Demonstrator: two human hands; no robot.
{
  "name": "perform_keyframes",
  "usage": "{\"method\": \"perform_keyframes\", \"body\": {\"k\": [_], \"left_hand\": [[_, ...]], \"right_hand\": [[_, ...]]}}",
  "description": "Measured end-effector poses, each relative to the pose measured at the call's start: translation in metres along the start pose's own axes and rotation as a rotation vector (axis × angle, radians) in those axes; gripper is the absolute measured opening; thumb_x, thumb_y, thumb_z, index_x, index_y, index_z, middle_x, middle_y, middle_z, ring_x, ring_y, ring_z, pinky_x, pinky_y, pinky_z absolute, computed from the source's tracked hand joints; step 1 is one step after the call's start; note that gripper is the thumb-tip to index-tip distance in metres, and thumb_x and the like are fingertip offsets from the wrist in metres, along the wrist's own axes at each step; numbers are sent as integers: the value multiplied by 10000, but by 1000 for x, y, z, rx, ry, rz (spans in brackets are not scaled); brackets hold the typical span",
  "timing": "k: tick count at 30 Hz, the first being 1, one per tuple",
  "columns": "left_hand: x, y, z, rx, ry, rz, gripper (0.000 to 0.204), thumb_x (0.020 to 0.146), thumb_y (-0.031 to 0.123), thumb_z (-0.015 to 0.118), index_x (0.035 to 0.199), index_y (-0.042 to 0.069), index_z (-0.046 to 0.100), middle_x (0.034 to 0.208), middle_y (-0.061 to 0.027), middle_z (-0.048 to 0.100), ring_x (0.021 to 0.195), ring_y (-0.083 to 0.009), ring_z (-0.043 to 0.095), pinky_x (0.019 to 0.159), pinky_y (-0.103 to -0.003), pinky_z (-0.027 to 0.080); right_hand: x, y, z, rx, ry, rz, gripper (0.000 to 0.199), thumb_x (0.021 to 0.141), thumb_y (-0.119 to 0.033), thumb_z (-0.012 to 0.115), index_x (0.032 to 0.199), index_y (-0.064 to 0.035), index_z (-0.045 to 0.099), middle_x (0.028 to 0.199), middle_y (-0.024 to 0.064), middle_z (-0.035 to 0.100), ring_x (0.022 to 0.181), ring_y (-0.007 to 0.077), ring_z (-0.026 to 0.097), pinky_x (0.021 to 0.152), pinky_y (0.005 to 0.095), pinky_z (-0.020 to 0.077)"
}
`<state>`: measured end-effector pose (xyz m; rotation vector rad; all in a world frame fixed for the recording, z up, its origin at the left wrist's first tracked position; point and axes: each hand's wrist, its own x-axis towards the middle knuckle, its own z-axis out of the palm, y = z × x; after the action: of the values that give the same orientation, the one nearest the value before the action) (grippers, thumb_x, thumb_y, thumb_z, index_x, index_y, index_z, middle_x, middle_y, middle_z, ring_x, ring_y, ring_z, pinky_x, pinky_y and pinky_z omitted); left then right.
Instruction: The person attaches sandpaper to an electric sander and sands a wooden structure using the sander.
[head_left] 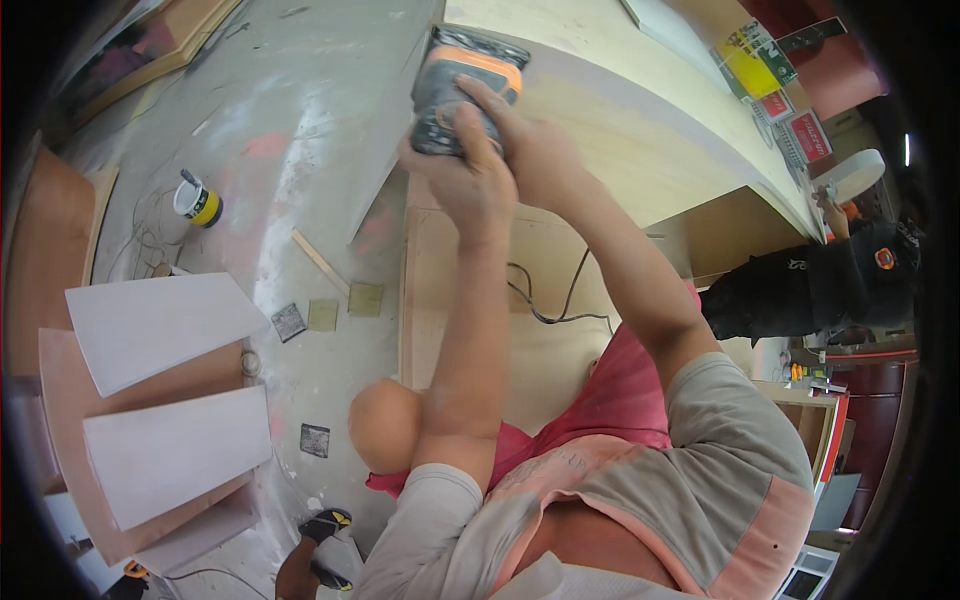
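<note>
Both hands are clamped on an orange and grey power sander point(462, 90): the left hand point(465, 180) wraps its rear and the right hand point(530, 140) lies over its top, seemingly to press it flat against the pale plywood panel point(640, 130). Its pad is hidden beneath the body. A black cord point(545, 300) trails below, its end hidden behind the arm.
</note>
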<state>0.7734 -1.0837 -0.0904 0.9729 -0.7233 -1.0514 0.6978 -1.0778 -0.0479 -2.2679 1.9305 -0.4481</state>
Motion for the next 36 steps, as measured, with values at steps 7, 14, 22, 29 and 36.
{"method": "perform_keyframes", "body": {"k": [7, 14, 22, 29, 36], "left_hand": [[0, 17, 4, -70, -165, 127, 838, 865, 357, 660, 1272, -152, 133, 1171, -330, 442, 1068, -335, 554, 854, -386, 501], [-28, -38, 8, 26, -103, 112, 824, 827, 378, 696, 1274, -67, 165, 1078, -314, 536, 932, -368, 634, 743, -423, 524], [5, -24, 7, 14, -12, 227, 829, 819, 380, 706, 1263, -84, 183, 1077, -297, 530, 912, -346, 633, 719, -398, 532], [-30, -14, 17, 167, -110, 214, 828, 803, 363, 727, 1254, -83, 195, 1077, -254, 529, 931, -281, 620, 738, -358, 535], [-12, -16, 11, 152, 23, 128, 821, 806, 362, 719, 1292, -61, 210, 1143, -275, 510, 1011, -288, 597, 806, -364, 523]], "right_hand": [[3, 7, -15, 127, 207, -172, 705, 820, -213, 599, 1449, -274, 286, 699, 142, 636, 635, 362, 615, 553, 402, 464], [-24, 31, 2, -63, 91, -66, 695, 827, -235, 579, 1455, -279, 283, 711, 126, 644, 637, 358, 617, 551, 410, 458], [3, 16, -1, 101, 111, -138, 720, 814, -210, 587, 1458, -253, 270, 715, 134, 648, 653, 366, 625, 567, 441, 461], [-23, 44, -1, 202, 245, -194, 712, 824, -202, 575, 1462, -241, 260, 710, 137, 646, 656, 368, 629, 572, 442, 465], [-10, 27, -12, 81, 100, -147, 694, 845, -233, 564, 1462, -229, 246, 755, 148, 658, 683, 376, 635, 585, 452, 473]]}}
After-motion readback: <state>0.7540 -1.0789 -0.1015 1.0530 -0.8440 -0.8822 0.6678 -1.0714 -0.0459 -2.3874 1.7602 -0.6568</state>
